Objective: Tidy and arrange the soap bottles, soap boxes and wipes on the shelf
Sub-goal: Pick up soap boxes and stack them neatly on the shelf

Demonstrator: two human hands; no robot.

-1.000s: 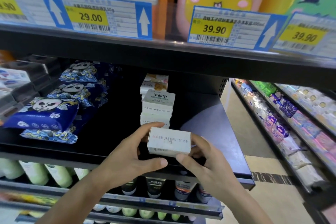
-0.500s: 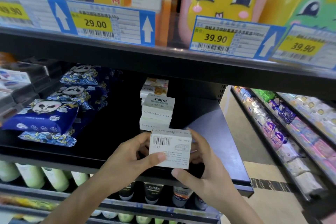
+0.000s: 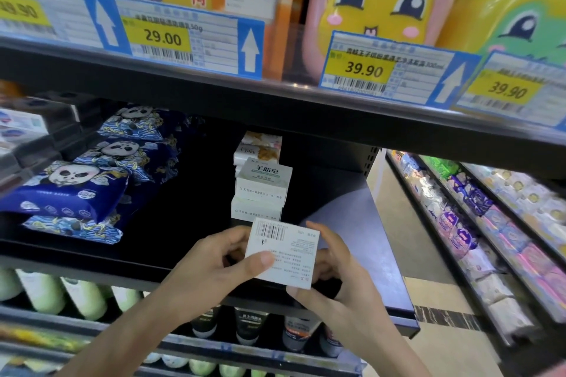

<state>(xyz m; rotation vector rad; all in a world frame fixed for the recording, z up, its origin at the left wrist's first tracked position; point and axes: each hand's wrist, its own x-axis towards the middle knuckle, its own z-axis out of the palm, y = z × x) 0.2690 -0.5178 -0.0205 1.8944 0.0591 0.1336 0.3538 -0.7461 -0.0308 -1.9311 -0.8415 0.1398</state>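
A small white cardboard soap box (image 3: 283,254) is held in front of the black metal shelf (image 3: 361,229) edge, pinched between the left hand (image 3: 211,269) and the right hand (image 3: 333,281), thumbs and fingers clamped on its sides. Its barcoded face is turned toward the camera, its long axis tilted roughly upright, barcode end uppermost. Just behind it, a stack of white soap boxes (image 3: 260,190) is seen; a careless placement could probably topple that uneven stack. Further left, blue panda-print wipes packs (image 3: 73,190) are piled.

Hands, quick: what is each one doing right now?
Left hand: grips the white soap box, thumb on its front.
Right hand: grips the same box from the right side.
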